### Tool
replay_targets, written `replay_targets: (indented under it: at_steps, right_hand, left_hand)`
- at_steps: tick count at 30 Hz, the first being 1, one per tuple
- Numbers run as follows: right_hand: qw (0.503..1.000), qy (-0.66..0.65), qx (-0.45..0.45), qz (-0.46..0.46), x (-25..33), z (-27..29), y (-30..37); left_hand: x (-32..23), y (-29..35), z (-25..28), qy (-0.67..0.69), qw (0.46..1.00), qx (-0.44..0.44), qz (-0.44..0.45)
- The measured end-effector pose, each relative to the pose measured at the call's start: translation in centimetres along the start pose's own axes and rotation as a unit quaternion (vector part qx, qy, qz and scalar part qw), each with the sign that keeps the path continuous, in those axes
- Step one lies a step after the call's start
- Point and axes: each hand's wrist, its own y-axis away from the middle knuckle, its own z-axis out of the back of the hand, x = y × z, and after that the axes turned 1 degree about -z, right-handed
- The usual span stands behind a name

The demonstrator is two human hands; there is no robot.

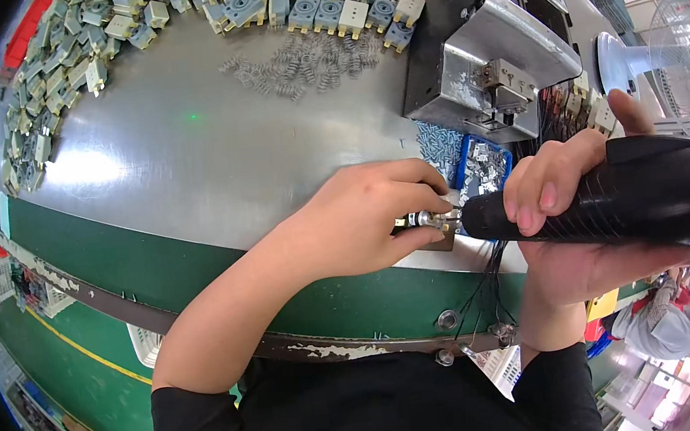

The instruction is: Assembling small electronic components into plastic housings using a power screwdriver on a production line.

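My right hand [573,213] grips a black electric screwdriver [635,195] that lies nearly level, its metal tip [430,219] pointing left. My left hand [362,218] pinches that tip between thumb and fingers, and a small part under the fingers is mostly hidden. Both hands hover over the near edge of a shiny metal worktable [183,158], just in front of a blue tray [485,165] of small metal pieces.
A grey metal machine [493,51] stands at the back right. Several grey and cream plastic blocks [310,0] are heaped along the far and left sides, with loose springs [301,64] in front. A white fan [670,59] is at right. Another person [677,321] sits lower right.
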Motion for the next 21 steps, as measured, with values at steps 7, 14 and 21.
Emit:
replay_targets:
  at_steps: [7, 14, 21]
  right_hand:
    - [0.999, 0.024, 0.018, 0.039, -0.6, -0.2, 0.6]
    - [0.993, 0.026, 0.064, 0.093, -1.3, -0.1, 0.9]
    - [0.993, 0.028, 0.062, 0.094, -1.4, -0.2, 1.2]
  left_hand:
    - [0.0, 0.0, 0.1, -0.006, 1.0, 0.005, 0.021]
    - [0.3, 0.1, -0.2, -0.017, 1.0, -0.014, -0.004]
    - [0.1, 0.2, -0.2, -0.017, 1.0, -0.012, 0.0]
